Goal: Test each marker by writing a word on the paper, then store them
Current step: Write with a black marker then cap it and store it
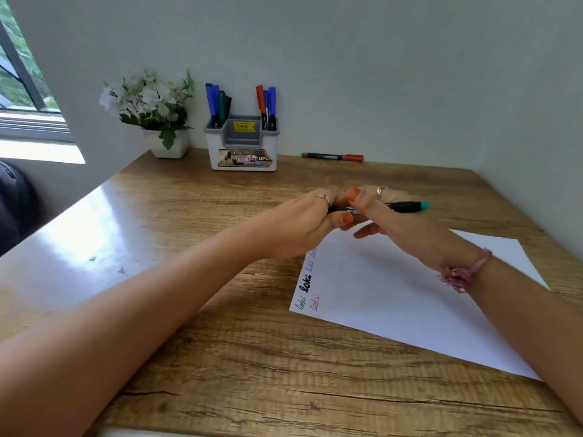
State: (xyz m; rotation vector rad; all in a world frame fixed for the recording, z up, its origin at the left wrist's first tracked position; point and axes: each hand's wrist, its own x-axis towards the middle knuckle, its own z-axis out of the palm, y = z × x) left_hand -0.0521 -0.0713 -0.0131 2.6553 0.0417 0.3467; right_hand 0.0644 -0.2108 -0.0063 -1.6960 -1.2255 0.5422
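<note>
A black marker with a teal end is held level just above the middle of the frame, over the far edge of the paper, and both hands are on it. The left hand has its fingers curled round the left end, which it hides; I cannot tell whether a cap is coming off or going on there. The right hand pinches the barrel between thumb and fingers, its other fingers loosely bent below. The paper lies at centre right on the wooden bench, with several words in different colours already written along its left edge, so a good part of the testing looks done. Stored markers stand in the two side pockets of the white holder at upper centre, beside a pot of white flowers. A red marker lies loose on the bench at the back, right of the holder; it, and the one in hand, remain to be stored.
</note>
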